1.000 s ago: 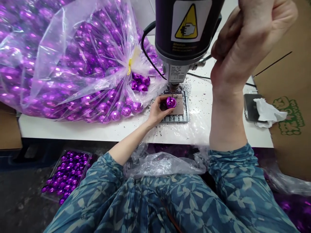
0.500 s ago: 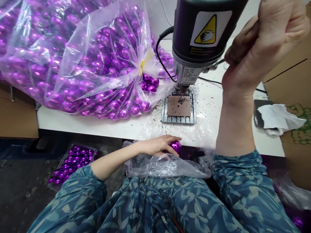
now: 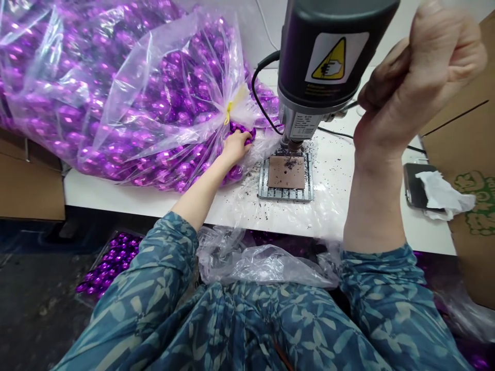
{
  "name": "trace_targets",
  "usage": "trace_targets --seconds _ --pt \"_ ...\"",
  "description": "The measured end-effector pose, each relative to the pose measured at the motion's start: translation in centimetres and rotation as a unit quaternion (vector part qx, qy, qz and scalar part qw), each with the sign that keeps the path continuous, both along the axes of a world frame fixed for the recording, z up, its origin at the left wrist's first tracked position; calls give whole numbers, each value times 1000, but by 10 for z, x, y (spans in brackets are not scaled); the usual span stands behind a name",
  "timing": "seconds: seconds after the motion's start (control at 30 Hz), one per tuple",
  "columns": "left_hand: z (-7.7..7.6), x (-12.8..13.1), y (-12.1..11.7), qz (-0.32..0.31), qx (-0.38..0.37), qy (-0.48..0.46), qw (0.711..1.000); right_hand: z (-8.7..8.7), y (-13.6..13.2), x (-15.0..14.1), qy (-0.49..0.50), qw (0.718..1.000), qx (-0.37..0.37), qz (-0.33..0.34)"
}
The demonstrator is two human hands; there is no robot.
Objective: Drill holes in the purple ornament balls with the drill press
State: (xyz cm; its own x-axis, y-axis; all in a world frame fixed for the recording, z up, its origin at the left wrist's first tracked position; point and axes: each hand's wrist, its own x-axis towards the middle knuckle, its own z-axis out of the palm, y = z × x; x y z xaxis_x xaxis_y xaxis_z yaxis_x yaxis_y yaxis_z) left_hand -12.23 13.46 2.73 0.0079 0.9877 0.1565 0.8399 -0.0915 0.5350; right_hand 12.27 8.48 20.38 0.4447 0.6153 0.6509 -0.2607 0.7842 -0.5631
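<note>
My left hand reaches to the tied neck of a large clear plastic bag. Its fingers curl over shiny purple faceted balls there; how firmly they grip is partly hidden. Up at the right, my right hand is closed in a fist round the feed lever of a small black bench drill press. The grip end of the lever is hidden inside the fist. Below the press head, a brown square plate with a small hole lies on the slotted metal base.
Dark shavings litter the white table around the base. A clear plastic liner spreads over my lap at the table edge. A tray of purple balls sits low left. A phone with white tissue lies right, near cardboard.
My left hand has left the plastic liner at the table edge, where it was at a purple ball, and moved up and left to the bag's neck. My right hand stays on the lever.
</note>
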Motion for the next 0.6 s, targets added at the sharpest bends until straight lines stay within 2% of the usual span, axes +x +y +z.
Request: trace_targets --seconds 0.07,0.1,0.17,0.23,0.33,0.43,0.6 --pt "2 -4 -6 -1 46 -125 991 -1 1 1 -4 1000 2 -1" --pt "4 -6 -11 -4 61 -208 976 -1 1 1 -8 1000 2 0" --pt "10 -8 -23 -17 58 -366 929 -2 1 1 -15 1000 5 -2" --pt "14 -5 -38 -40 28 -452 891 -3 2 1 -24 1000 7 -3" --pt "9 7 -58 -82 -27 -468 880 -4 3 0 -15 1000 11 -6" --pt "-6 24 -71 -113 -76 -469 873 -4 4 -2 6 1000 18 -7" --pt "-33 46 -74 -107 -92 -471 871 -5 1 -4 -12 1000 -2 -6"
